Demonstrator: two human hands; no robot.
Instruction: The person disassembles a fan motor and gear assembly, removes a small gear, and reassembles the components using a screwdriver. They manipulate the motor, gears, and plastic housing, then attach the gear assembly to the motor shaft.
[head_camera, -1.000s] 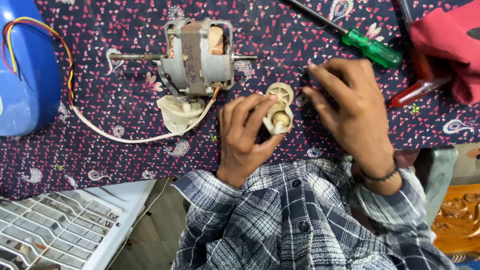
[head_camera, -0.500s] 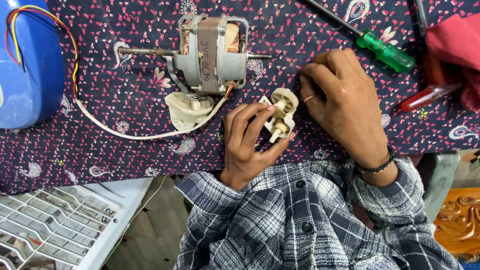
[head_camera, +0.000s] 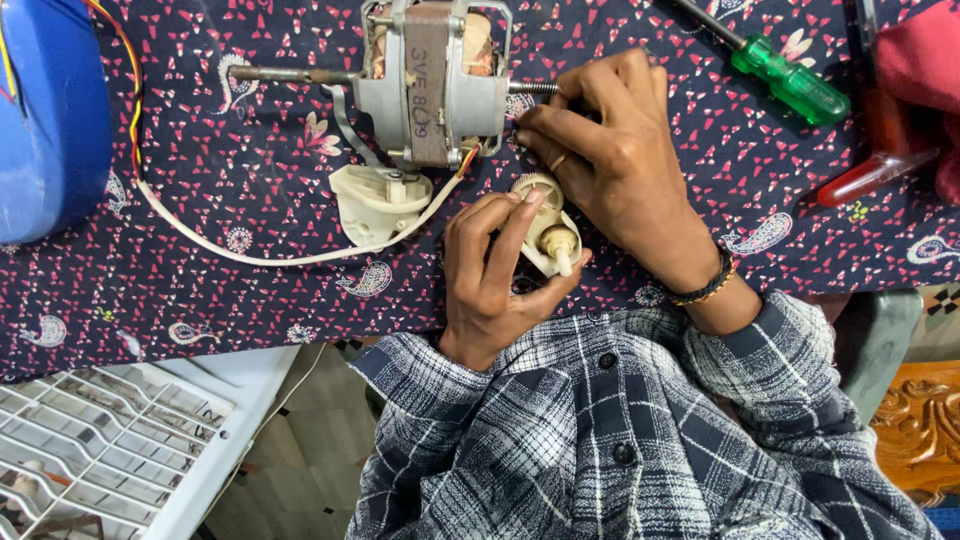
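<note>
Left hand (head_camera: 490, 265) is closed around the cream plastic gear housing (head_camera: 548, 232), its peg pointing toward the body, while the nearer right hand (head_camera: 610, 160) pinches (contents hidden) at the motor (head_camera: 432, 85) shaft end directly above.

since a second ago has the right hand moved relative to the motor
Yes. The right hand has moved toward the motor, its fingertips now at the shaft end, farther from the green screwdriver.

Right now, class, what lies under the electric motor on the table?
The electric motor rests on a dark patterned cloth that covers the table. A cream plastic part and a white cable lie beside it. The tabletop itself is covered by the cloth.
</note>
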